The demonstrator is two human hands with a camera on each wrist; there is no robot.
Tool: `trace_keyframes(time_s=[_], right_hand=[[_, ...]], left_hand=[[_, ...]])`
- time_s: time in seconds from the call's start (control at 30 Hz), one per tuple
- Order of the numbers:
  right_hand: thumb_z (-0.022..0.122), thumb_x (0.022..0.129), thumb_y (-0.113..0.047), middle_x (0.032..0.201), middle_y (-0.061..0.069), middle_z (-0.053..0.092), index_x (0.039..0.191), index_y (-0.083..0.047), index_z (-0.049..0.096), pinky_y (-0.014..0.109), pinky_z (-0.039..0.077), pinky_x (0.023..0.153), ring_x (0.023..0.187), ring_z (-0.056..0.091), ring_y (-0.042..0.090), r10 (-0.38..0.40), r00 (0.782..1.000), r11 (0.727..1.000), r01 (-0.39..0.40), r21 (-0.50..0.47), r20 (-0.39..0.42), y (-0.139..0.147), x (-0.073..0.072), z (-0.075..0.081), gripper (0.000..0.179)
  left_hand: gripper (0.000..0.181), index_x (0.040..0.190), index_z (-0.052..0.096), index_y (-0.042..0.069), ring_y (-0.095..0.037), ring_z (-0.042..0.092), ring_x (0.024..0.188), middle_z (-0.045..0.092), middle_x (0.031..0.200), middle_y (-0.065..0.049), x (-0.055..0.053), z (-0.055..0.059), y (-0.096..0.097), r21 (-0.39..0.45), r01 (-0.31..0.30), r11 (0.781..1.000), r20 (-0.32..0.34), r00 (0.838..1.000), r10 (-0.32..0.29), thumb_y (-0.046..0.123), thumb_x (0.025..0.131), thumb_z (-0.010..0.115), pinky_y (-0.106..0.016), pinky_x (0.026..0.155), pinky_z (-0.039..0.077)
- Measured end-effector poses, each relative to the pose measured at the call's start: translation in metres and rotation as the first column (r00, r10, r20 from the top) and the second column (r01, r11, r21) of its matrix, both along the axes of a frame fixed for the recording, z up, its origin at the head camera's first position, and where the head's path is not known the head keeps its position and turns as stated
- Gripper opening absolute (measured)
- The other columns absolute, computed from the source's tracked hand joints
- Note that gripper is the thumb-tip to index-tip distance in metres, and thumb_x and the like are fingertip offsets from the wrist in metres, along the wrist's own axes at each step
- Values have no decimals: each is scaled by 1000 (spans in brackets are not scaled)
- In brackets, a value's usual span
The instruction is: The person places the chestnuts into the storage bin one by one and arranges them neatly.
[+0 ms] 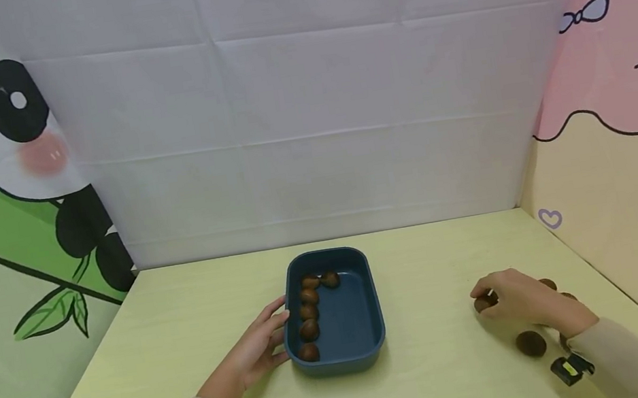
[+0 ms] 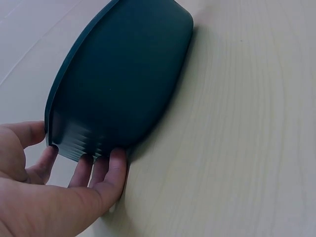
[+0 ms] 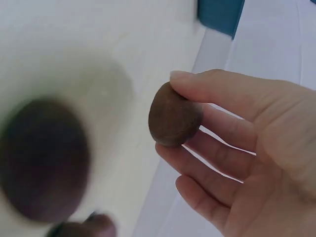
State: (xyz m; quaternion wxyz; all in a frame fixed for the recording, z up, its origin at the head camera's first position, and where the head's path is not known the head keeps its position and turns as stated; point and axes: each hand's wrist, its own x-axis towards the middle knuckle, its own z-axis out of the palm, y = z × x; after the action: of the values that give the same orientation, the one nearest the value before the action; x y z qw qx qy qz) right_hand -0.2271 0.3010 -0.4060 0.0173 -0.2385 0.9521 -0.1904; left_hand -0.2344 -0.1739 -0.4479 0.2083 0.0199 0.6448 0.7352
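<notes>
A dark blue rectangular container (image 1: 353, 366) stands on the table, with several brown chestnuts (image 1: 308, 312) lined up along its left side and top corner. My left hand (image 1: 260, 345) rests against the container's left wall, its fingertips touching the outer side and rim. In the left wrist view, the fingers (image 2: 83, 170) press on the outer wall (image 2: 118, 74). Over to the right, my right hand (image 1: 516, 297) pinches a chestnut (image 3: 173, 116) between thumb and fingers, close over the tabletop. Another chestnut (image 1: 530, 344) lies just below that hand.
More chestnuts (image 1: 548, 284) lie behind the right hand, partly hidden by it and the wrist. A pale wooden table (image 1: 430, 320) bears everything. A white sheet (image 1: 303, 91) closes off the back, and printed panels (image 1: 620, 181) stand at both sides.
</notes>
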Motion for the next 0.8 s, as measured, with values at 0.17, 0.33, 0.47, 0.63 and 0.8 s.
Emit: trace_keyframes(time_s=[0.17, 0.33, 0.47, 0.63, 0.8], right_hand=[[80, 83, -8, 99, 0, 70, 108, 0, 74, 37, 53, 77, 88, 63, 15, 67, 997, 998, -68, -16, -36, -28, -13, 14, 27], [79, 86, -8, 99, 0, 69, 110, -2, 73, 36, 53, 78, 88, 64, 14, 130, 991, 990, -131, -59, -32, -59, -24, 30, 26], [77, 88, -8, 102, 1, 70, 113, -3, 72, 35, 54, 80, 91, 67, 14, 185, 983, 977, -185, -101, -11, -85, -32, 42, 26], [78, 88, -11, 103, -2, 70, 116, -5, 72, 30, 54, 79, 92, 68, 13, 237, 972, 962, -236, -134, -11, -119, -41, 57, 29], [79, 88, -14, 103, -2, 70, 115, -6, 73, 27, 53, 77, 91, 67, 11, 274, 962, 951, -268, -155, 13, -152, -53, 68, 29]], left_hand=[[60, 160, 19, 22, -28, 56, 127, 57, 140, -16, 0, 0, 0, 0, 3, 1000, -8, 1000, -3, 31, 107, 48, -47, 98, 47], [60, 160, 18, 21, -29, 54, 129, 55, 142, -17, 0, 1, 0, 4, 10, 1000, -11, 1000, -10, 30, 108, 46, -47, 98, 46], [61, 160, 18, 21, -28, 55, 128, 54, 143, -17, 1, 1, -1, 2, 11, 1000, -14, 1000, -11, 31, 107, 48, -46, 96, 47], [62, 160, 20, 21, -27, 55, 128, 49, 147, -18, 1, 0, 0, -9, 10, 1000, -24, 1000, -10, 34, 106, 49, -45, 94, 48], [60, 159, 21, 20, -27, 52, 128, 43, 150, -20, 0, -1, 1, -32, -7, 999, -25, 1000, 6, 34, 107, 47, -44, 93, 47]])
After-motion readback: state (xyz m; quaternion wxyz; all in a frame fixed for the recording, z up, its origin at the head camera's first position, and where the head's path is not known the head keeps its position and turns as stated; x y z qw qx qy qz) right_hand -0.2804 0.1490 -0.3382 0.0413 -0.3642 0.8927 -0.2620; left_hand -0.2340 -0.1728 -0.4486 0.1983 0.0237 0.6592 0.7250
